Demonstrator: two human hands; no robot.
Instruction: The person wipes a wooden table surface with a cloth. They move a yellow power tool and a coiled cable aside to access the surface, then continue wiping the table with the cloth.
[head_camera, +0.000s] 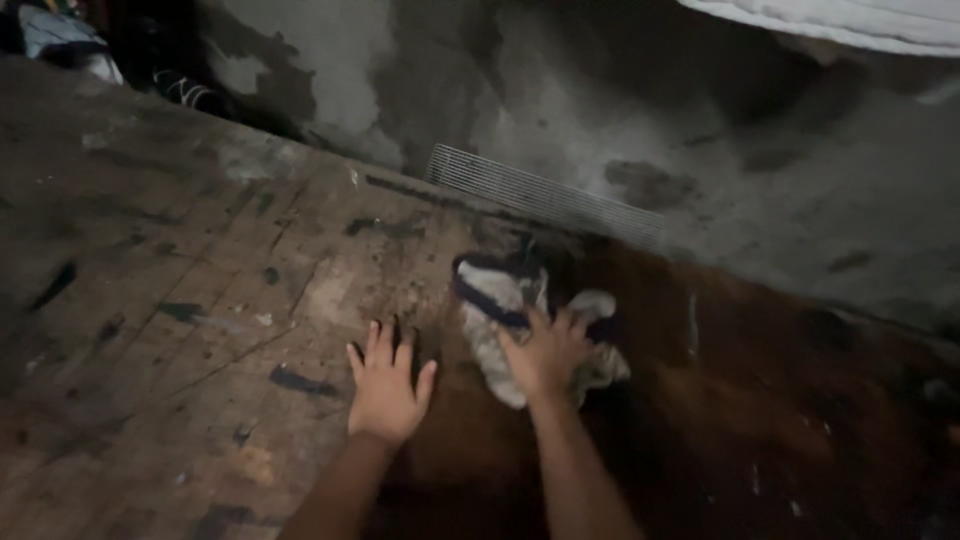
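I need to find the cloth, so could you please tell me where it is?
In the head view, the grey rag lies mid-frame on the wooden table, under the right hand, with the left hand beside it.

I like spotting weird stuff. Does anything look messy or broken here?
Yes. The wooden surface is scratched and stained, and a dark wet-looking patch spreads where the right hand presses a crumpled rag.

My left hand (386, 388) lies flat with fingers spread; my right hand (545, 352) presses palm-down, both arms stretched forward.
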